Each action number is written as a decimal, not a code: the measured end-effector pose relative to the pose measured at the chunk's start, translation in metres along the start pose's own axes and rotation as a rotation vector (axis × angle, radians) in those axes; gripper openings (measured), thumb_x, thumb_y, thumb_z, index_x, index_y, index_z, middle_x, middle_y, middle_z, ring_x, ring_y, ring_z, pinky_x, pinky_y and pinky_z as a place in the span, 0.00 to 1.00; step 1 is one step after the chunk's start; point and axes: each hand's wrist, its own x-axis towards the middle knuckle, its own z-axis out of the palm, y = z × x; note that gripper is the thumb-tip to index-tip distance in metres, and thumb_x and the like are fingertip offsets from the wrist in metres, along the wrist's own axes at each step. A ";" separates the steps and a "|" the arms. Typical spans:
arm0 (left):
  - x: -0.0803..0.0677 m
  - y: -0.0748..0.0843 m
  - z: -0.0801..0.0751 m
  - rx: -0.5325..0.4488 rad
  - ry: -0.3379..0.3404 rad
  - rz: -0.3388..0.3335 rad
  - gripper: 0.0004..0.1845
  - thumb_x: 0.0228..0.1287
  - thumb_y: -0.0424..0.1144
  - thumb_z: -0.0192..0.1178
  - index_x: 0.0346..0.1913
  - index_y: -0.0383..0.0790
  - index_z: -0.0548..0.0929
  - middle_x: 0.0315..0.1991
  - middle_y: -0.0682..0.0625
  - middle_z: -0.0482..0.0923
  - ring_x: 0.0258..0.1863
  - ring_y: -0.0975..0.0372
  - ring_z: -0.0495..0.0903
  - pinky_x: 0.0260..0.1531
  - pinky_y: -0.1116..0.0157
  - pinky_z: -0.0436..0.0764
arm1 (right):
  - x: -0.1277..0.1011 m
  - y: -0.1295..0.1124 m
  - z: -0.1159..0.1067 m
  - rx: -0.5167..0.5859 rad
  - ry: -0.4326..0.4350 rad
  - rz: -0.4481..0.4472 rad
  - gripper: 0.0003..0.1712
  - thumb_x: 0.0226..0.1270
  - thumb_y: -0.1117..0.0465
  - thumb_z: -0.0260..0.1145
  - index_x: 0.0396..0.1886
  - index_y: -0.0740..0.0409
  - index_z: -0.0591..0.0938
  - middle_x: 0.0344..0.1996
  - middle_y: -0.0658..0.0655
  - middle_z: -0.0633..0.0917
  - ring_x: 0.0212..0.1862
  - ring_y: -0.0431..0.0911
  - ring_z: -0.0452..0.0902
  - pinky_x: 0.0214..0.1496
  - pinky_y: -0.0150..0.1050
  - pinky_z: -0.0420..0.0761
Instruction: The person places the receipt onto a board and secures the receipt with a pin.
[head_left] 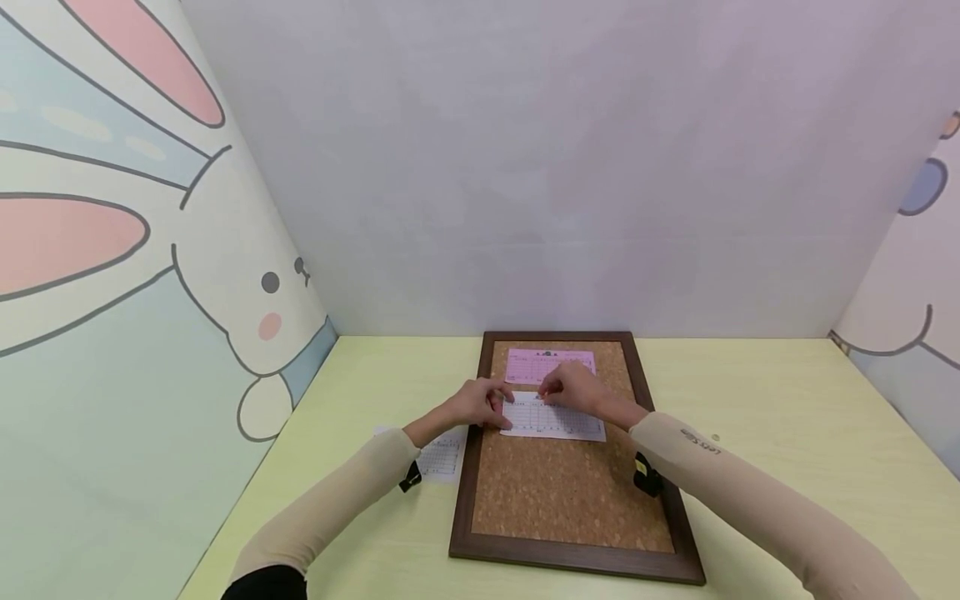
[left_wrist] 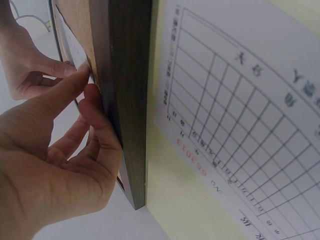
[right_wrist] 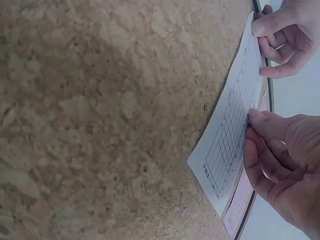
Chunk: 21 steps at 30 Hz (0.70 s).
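A white printed form slip (head_left: 555,421) lies on the cork board (head_left: 570,500), just below a pink form slip (head_left: 525,367). My left hand (head_left: 480,402) holds the white slip by its left end, thumb near the lower corner and a finger near the upper one. At the middle of its top edge, my right hand (head_left: 573,388) pinches a small pin-like thing against the paper; the fingertips mostly hide it. In the right wrist view, the white slip (right_wrist: 227,135) stretches between both hands, its free end lying on the cork.
A dark wooden frame (head_left: 585,560) edges the board. Left of it on the pale yellow table (head_left: 787,433) lies another white form slip (head_left: 441,458), partly under my left forearm; its grid and red number show large in the left wrist view. A plain wall stands behind.
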 end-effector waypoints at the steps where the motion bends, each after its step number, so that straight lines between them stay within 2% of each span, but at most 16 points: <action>1: 0.000 0.000 0.000 0.001 0.000 -0.001 0.21 0.56 0.32 0.76 0.51 0.32 0.82 0.23 0.51 0.79 0.19 0.68 0.72 0.20 0.73 0.71 | 0.000 0.000 0.000 0.000 -0.002 0.000 0.04 0.66 0.67 0.72 0.39 0.60 0.91 0.35 0.55 0.91 0.32 0.40 0.76 0.39 0.36 0.80; 10: 0.000 0.000 0.000 0.003 -0.003 -0.008 0.21 0.57 0.32 0.76 0.52 0.33 0.82 0.23 0.52 0.79 0.19 0.68 0.72 0.20 0.73 0.71 | 0.000 0.001 0.002 0.025 0.023 0.035 0.05 0.67 0.66 0.71 0.39 0.60 0.91 0.36 0.55 0.91 0.34 0.40 0.79 0.41 0.39 0.82; 21: 0.000 0.002 0.001 0.009 0.005 0.019 0.21 0.56 0.31 0.76 0.51 0.32 0.82 0.24 0.48 0.82 0.17 0.69 0.72 0.19 0.73 0.71 | 0.002 -0.002 0.005 0.037 0.043 0.068 0.04 0.66 0.66 0.72 0.36 0.61 0.91 0.35 0.56 0.91 0.35 0.41 0.82 0.42 0.41 0.83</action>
